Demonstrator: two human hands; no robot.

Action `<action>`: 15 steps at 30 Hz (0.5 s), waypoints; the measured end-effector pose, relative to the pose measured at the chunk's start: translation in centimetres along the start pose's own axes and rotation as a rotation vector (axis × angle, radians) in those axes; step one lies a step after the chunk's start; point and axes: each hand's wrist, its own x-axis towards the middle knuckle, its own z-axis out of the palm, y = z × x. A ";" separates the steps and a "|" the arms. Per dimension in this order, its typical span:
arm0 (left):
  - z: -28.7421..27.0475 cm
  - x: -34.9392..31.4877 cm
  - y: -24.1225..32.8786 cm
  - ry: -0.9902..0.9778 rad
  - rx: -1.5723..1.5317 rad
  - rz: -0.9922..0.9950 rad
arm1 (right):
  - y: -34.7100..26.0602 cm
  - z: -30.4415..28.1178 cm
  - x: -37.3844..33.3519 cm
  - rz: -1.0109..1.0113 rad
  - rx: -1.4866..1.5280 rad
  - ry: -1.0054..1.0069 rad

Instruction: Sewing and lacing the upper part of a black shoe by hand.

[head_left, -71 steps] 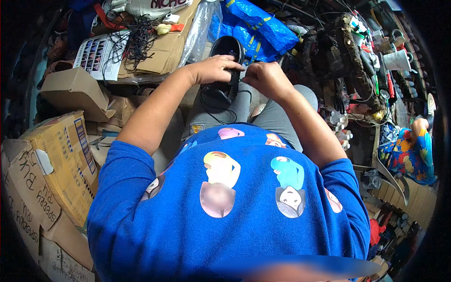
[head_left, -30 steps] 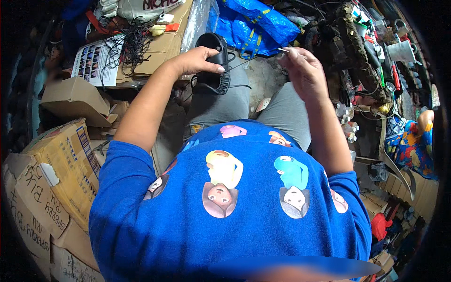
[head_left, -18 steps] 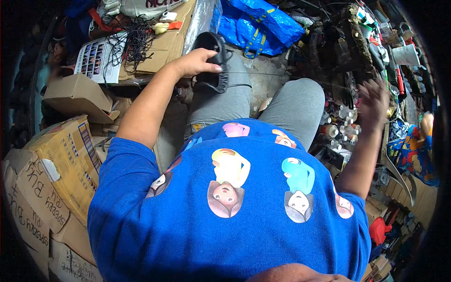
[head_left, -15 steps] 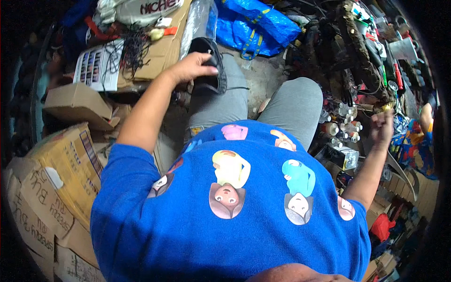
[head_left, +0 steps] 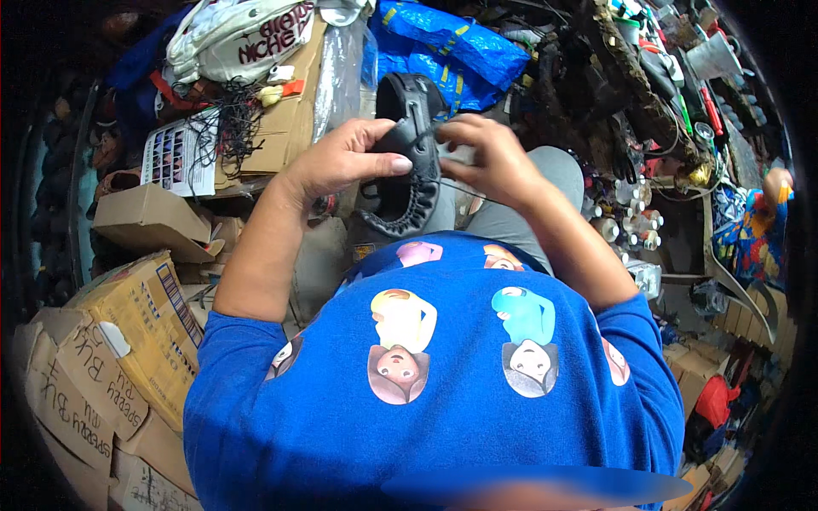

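A black shoe (head_left: pixel 415 128) with a gathered, puckered edge stands over my lap, its opening facing up. My left hand (head_left: pixel 349 157) grips its left side, thumb lying across the opening. At the shoe's right side is my right hand (head_left: pixel 486 157), fingers curled and pinched close against the upper. What sits between those fingertips is too small to make out. A thin black cord (head_left: pixel 464 189) trails from the shoe beneath my right hand.
Cardboard boxes (head_left: pixel 149 217) are stacked at left. A tangle of black cords (head_left: pixel 243 128) lies on flat cardboard, beside a printed sheet (head_left: pixel 175 157). Beyond the shoe is a blue plastic bag (head_left: pixel 460 51). Small bottles (head_left: pixel 635 217) and tools crowd the right; a person's hand (head_left: pixel 777 183) shows there.
My right hand has come from the bottles at far right to the shoe. My left hand has moved the shoe toward the right and nearer, turning its opening up.
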 end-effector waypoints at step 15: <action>-4.2 5.8 -4.2 0.679 0.561 0.309 | 0.6 -1.0 1.3 0.186 1.174 0.214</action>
